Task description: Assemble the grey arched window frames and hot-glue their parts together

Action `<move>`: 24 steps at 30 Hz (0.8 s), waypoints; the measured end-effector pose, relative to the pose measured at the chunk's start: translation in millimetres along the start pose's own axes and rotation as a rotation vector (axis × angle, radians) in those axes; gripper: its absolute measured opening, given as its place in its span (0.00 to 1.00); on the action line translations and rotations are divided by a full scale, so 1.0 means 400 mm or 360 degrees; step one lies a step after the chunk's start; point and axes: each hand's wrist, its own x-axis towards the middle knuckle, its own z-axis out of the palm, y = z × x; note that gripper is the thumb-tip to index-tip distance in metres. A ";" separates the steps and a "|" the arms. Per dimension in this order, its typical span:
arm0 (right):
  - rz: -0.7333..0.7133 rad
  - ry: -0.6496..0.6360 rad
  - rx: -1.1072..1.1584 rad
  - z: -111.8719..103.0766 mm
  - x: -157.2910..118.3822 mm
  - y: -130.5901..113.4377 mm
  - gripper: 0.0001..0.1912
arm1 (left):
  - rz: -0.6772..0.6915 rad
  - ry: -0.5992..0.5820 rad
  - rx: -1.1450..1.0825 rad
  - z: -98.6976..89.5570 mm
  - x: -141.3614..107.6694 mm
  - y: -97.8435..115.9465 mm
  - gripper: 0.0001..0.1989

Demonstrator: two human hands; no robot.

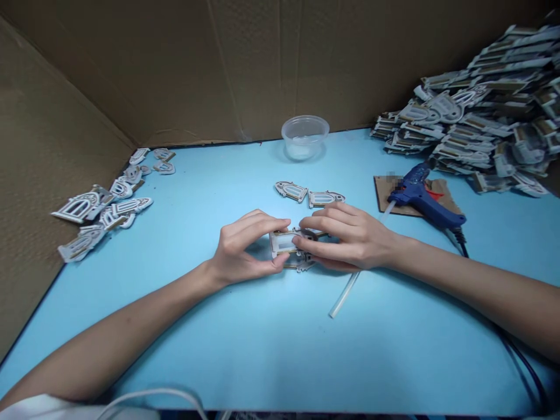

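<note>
Pinch from both sides. Left grip [245,248] is closed on one end of a small white-and-card arched frame assembly [283,242], with the fingers along its far edge and the thumb at its near edge. Right grip [345,238] is closed on the other end, its fingers laid across the top, their tips almost meeting those of the left. The assembly sits low, apparently touching the desk [196,350], though its contact is partly hidden by the fingers. Opposed pressure looks meant to keep the parts squared against each other.

Forearms reach in from lower left and right, wrists low, hands turned inward.

Clear glue stick [345,294] lies on the desk just below the right grip. Two loose arched pieces [308,193] sit side by side just beyond the fingertips, seemingly kept within easy reach. Blue hot glue gun [422,198] lies on a brown cardboard scrap [415,195], probably there to catch drips; its dark cord [520,356] trails toward the near edge. Clear plastic tub [305,137] stands at the back. Smaller pile of arched pieces [102,213] lies left, large stacked heap [494,111] right, both against cardboard walls [65,146].
</note>
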 end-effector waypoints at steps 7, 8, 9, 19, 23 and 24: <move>0.0175 -0.0120 0.0240 0.012 -0.007 -0.011 0.22 | -0.0192 0.0020 -0.0141 0.003 -0.010 -0.001 0.30; 0.0185 -0.0142 0.0246 0.013 -0.006 -0.011 0.23 | -0.0209 0.0017 -0.0156 0.004 -0.010 -0.002 0.30; 0.0194 -0.0165 0.0243 0.013 -0.005 -0.012 0.24 | -0.0216 0.0015 -0.0171 0.004 -0.011 -0.003 0.30; 0.0261 -0.0301 0.0357 0.020 -0.005 -0.010 0.29 | -0.0305 -0.0063 -0.0267 0.010 -0.013 -0.002 0.33; 0.0230 -0.0284 0.0321 0.022 -0.008 -0.007 0.27 | -0.0297 -0.0083 -0.0333 0.013 -0.016 -0.004 0.34; 0.0219 -0.0281 0.0312 0.022 -0.008 -0.006 0.27 | -0.0300 -0.0086 -0.0356 0.013 -0.016 -0.004 0.34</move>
